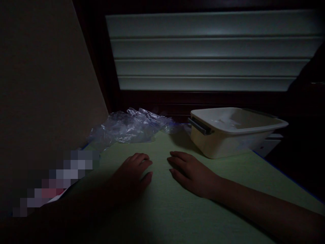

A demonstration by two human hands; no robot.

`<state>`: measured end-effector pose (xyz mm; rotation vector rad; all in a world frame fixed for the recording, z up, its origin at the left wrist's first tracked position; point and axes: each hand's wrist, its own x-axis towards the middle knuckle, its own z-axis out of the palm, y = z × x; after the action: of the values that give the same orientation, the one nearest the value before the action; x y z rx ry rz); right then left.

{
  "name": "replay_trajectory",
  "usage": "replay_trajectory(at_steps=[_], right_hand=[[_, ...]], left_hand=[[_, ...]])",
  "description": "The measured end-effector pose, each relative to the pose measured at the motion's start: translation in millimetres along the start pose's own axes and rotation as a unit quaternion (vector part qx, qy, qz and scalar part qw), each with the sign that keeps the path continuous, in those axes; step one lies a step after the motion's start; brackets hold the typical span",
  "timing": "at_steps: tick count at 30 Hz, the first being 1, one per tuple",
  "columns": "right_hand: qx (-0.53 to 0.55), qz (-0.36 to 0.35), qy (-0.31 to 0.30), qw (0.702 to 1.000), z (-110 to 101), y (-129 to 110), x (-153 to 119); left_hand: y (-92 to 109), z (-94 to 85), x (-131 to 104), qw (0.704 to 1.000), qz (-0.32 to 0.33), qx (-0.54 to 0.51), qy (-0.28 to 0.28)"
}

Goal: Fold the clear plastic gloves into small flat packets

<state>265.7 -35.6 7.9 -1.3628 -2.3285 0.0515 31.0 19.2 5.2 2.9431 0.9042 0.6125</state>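
Both hands rest on a pale green table surface, a small gap between them. My left hand has its fingers slightly curled and apart, and holds nothing. Opposite it, my right hand lies with fingers spread and nothing in them. Crumpled clear plastic is spread along the far left edge, beyond my left hand. A cream bin with dark handles stands behind my right hand, with some clear plastic inside. The scene is dim.
A wall rises at the left. Behind the table is a dark frame with pale horizontal slats. A pixelated patch hides things at the left edge. Something white sits beyond the bin, at the right.
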Motion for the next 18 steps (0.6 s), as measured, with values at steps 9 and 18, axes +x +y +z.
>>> replay_trajectory(at_steps=[9,18], right_hand=[[-0.01,-0.013,0.009,1.0,-0.5,-1.5,0.4],[-0.016,-0.018,0.014,1.0,2.2,1.0,1.2]], left_hand=[[-32.1,10.3,56.2,0.99,-0.098,0.085,0.047],[-57.4,36.9,90.3,0.978,-0.174,0.093,0.071]])
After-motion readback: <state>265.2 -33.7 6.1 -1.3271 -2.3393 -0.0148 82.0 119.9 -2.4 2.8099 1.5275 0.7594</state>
